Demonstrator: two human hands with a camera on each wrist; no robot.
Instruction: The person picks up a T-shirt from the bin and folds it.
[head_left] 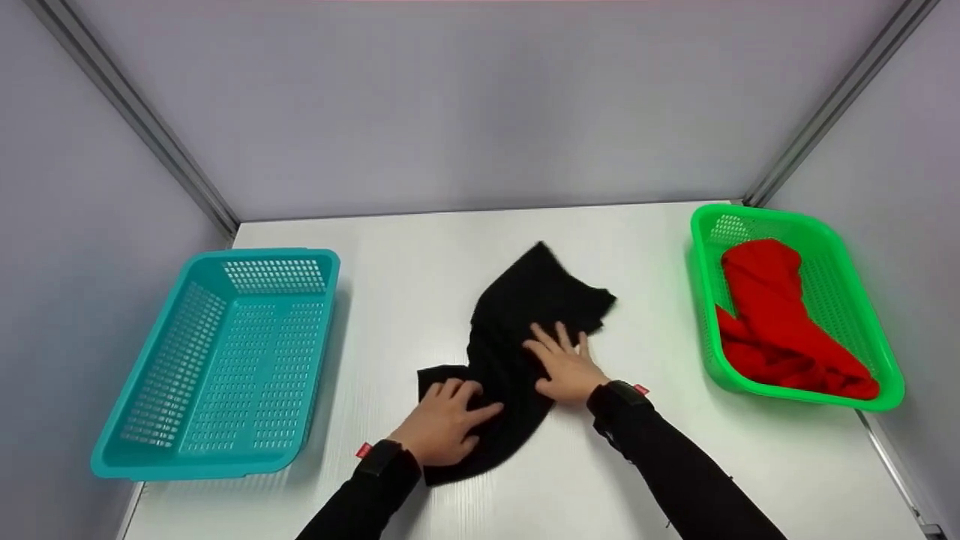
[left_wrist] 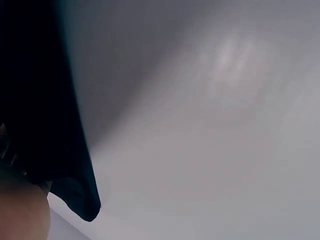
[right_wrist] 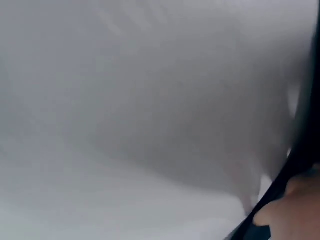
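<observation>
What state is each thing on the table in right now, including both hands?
Black cloth: crumpled, flat on the table.
Left hand: resting on the cloth, fingers loosely bent.
Right hand: flat, pressing the cloth.
Teal basket: upright, empty.
Green basket: upright, holding a red cloth, bunched.

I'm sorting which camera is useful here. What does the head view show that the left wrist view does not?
Only the head view shows both hands on the black cloth: the left hand lies on its near end, fingers loosely bent, and the right hand presses flat on its middle. It also shows the teal basket to the left and the green basket holding a red cloth. Only the left wrist view shows a close, blurred edge of dark fabric hanging down. Both show the white table and dark fabric.
</observation>
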